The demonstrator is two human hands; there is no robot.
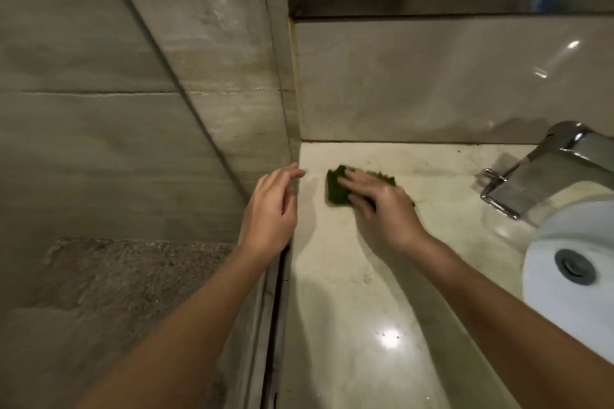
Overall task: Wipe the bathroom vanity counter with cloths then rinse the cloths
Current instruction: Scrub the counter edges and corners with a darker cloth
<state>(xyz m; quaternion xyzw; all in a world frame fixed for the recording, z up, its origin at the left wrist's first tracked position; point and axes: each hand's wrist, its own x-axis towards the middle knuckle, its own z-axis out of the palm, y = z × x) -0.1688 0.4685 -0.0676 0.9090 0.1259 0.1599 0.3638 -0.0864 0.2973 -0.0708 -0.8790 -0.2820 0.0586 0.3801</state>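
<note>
A dark green cloth (335,189) lies flat on the pale marble vanity counter (358,292), near the back left corner. My right hand (382,206) presses on it with straight, spread fingers and covers most of it. My left hand (270,212) hovers at the counter's left edge beside the side wall, fingers relaxed and holding nothing. Its fingertips point toward the cloth, a short gap away.
A chrome faucet (545,173) stands at the right, over a white basin (578,262) with a metal drain (574,266). A marble side wall (133,109) bounds the counter on the left. A mirror frame (432,0) runs above the backsplash.
</note>
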